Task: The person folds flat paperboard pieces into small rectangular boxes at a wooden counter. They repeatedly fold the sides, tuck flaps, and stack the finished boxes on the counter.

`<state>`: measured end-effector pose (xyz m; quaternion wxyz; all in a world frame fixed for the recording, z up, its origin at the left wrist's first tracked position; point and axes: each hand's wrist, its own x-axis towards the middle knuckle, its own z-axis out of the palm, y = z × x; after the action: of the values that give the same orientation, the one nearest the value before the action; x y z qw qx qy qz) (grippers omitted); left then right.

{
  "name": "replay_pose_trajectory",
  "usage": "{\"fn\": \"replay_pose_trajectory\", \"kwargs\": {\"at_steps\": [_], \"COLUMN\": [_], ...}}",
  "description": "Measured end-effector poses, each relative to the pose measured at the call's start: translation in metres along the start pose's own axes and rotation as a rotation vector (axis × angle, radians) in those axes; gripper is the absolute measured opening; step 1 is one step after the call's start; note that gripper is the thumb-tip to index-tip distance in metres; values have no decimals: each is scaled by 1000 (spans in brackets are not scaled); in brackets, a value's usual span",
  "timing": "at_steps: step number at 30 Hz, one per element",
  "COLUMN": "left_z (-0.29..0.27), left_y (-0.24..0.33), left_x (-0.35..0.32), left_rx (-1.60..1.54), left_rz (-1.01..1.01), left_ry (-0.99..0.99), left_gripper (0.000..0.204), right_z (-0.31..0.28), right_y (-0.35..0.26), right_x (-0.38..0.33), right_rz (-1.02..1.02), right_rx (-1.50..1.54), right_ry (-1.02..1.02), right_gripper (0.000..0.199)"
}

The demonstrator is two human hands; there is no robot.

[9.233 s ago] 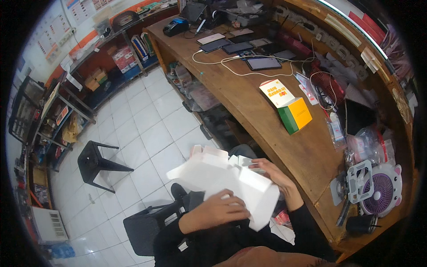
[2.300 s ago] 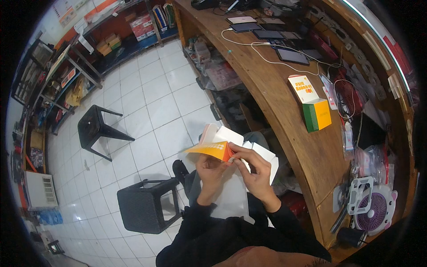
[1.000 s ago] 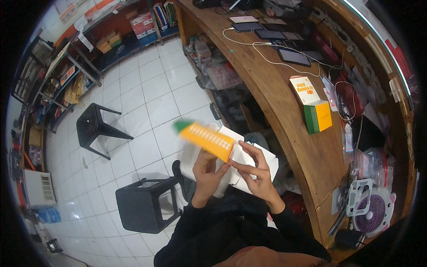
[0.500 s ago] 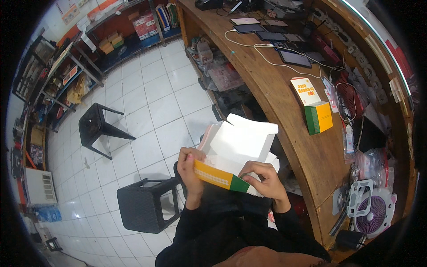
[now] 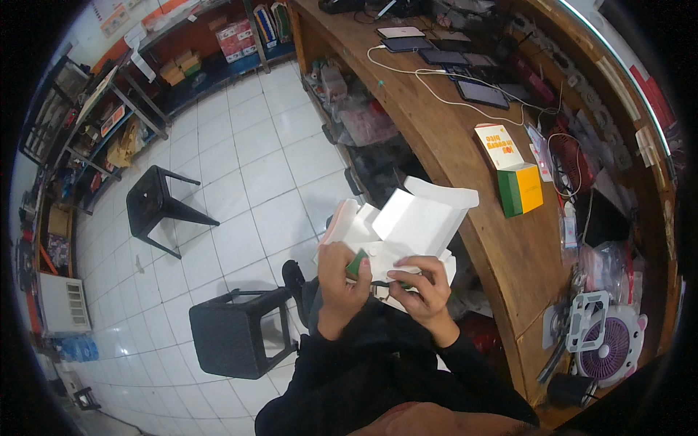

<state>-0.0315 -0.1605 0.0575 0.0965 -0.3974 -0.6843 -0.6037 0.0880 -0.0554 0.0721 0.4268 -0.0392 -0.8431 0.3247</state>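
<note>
A partly folded cardboard box [image 5: 422,221] with a white inside lies open over my lap, its big lid flap raised at the far right. My left hand [image 5: 342,287] is closed on the box's left near edge, with a small green piece of its printed outside showing beside the thumb. At the near right edge, my right hand [image 5: 425,294] grips the cardboard with bent fingers; its thumb is partly hidden. The near wall of the box is mostly covered by both hands.
On the wooden counter [image 5: 465,182] to the right stands a yellow and green box [image 5: 523,190] with its lid up. Beyond it lie several phones [image 5: 482,94] and white cables. A purple fan [image 5: 611,349] sits at the near right. Two black stools [image 5: 236,338] [image 5: 156,200] stand on the tiled floor.
The box has turned, so its yellow and green outer wall no longer faces me. My left hand has shifted right and my right hand slightly down; the lid flap has moved right.
</note>
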Motion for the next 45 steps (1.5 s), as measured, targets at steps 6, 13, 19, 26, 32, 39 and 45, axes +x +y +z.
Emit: {"fn": "replay_pose_trajectory", "kwargs": {"at_steps": [6,13,19,26,32,39,45], "left_z": [-15,-15,-20,-16,-33,-40,-11], "left_y": [-4,-6,-14,-8,-30,-61,4], "left_x": [10,8,7,-3,25,-2,3], "left_rx": [-151,-101,-40,-84,318,-355,166], "left_rz": [88,171,346,266,-107,-789,-533], "left_ry": [-272,-220,-204,-196,-262,-615,-572], "left_gripper": [18,16,16,13,39,36,18], "right_z": [0,-1,-10,-15,-46,-46,-5], "right_y": [11,-3,-17,-9,13,24,35], "right_x": [8,13,28,16,6,29,32], "right_rz": [-213,-85,236,624,505,410,507], "right_rx": [100,77,208,520,918,707,245], "right_ry": [-246,-273,-413,-354,-236,-451,-473], "right_gripper": [33,29,24,10,14,14,19]}}
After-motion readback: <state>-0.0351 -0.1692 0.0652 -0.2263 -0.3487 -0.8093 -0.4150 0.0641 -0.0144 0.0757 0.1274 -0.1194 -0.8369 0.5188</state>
